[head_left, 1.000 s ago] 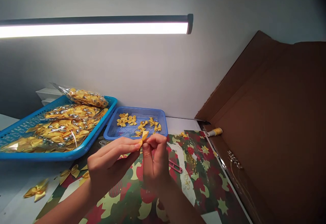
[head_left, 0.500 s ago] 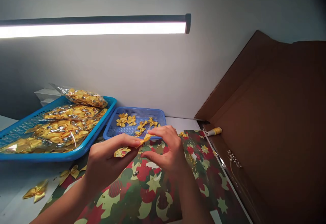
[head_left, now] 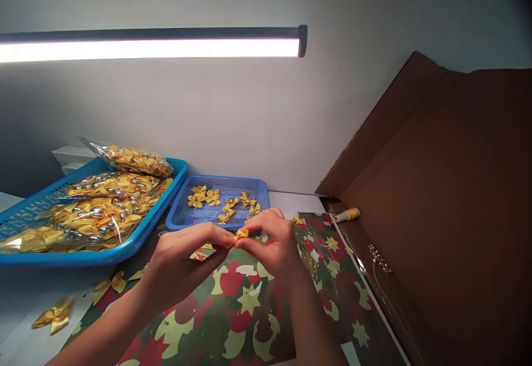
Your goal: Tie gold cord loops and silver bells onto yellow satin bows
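Observation:
A small yellow ribbon bow [head_left: 241,234] is between my two hands, above the patterned sheet, and fingers cover part of it. My left hand [head_left: 183,258] pinches its left side between thumb and forefinger. On the right side, the thumb and forefinger of my right hand [head_left: 272,241] close on the ribbon. Just beyond my hands is a small blue basket [head_left: 177,208] with several yellow bows in it. Two loose gold bows, one on the white surface [head_left: 54,316] and one at the sheet's edge [head_left: 110,285], lie left of my left forearm.
A larger blue basket [head_left: 137,238] at left holds clear bags [head_left: 100,216] of yellow bows with silver pieces. Camouflage-patterned sheet [head_left: 249,321] covers the table. To the right stand a cardboard panel [head_left: 436,188] and a yellow-and-white spool [head_left: 348,214]. A tube light [head_left: 166,49] hangs above.
My right thumb and forefinger have closed on the bow, where they were apart before. A small silver piece seen below my hands earlier no longer shows there.

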A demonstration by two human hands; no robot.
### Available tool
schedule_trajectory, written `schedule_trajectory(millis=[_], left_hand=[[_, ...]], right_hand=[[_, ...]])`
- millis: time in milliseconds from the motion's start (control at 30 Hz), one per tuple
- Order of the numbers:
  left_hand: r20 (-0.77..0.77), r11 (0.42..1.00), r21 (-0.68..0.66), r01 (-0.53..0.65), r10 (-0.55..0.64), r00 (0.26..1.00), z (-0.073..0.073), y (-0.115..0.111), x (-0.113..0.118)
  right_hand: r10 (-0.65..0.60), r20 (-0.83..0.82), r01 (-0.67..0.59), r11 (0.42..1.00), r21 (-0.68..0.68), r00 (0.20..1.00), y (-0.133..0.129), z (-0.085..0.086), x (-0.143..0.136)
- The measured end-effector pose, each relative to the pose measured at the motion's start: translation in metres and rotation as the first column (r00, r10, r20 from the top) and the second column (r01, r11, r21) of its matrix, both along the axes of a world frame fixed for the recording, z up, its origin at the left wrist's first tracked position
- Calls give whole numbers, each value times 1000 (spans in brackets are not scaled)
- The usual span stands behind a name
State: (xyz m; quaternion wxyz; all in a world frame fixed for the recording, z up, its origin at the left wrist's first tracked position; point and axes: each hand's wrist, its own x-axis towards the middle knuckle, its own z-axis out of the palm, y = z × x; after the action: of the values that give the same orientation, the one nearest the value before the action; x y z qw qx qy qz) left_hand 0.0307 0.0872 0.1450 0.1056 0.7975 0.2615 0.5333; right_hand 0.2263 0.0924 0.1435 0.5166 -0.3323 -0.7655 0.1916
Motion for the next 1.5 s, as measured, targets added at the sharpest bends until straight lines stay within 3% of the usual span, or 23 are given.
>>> schedule_trajectory(millis=[100, 167, 333, 467, 800, 967, 1067, 1133, 1300, 1500], left_hand=[[-25, 999, 38, -8, 9, 1000, -3, 2, 1], [-50, 998, 67, -16, 20, 999, -7, 4, 1], [-65, 994, 101, -49, 56, 996, -15, 12, 1], [-99, 991, 125, -38, 50, 994, -19, 19, 0], [-354, 980, 170, 102, -36, 935, -23, 30, -10], [-440, 983, 110, 147, -84, 894, -19, 34, -17], [-395, 989, 73, 127, -88, 914, -21, 36, -18], [-317, 996, 36, 76, -61, 947, -21, 35, -16], [-98, 996, -79, -30, 22, 995, -15, 30, -6], [-1, 999, 17, 40, -40, 999, -16, 26, 0]], right_hand=[[136, -75, -150, 958, -244, 988, 1, 0, -1], [138, -155, -181, 932, -315, 978, 2, 0, -3], [-30, -201, -11, 980, -201, 979, 3, -7, -16], [-117, -247, 80, 985, -156, 962, 4, -14, -25], [-180, -263, 68, 921, -383, 948, 16, -32, -30], [-153, -325, -49, 842, -537, 933, 20, -36, -31], [-130, -355, -136, 762, -634, 926, 22, -35, -24], [-137, -348, -137, 741, -657, 927, 23, -34, -18], [-114, -358, -126, 802, -583, 927, 19, -28, -11], [-123, -310, -44, 875, -481, 943, 12, -18, -15]])
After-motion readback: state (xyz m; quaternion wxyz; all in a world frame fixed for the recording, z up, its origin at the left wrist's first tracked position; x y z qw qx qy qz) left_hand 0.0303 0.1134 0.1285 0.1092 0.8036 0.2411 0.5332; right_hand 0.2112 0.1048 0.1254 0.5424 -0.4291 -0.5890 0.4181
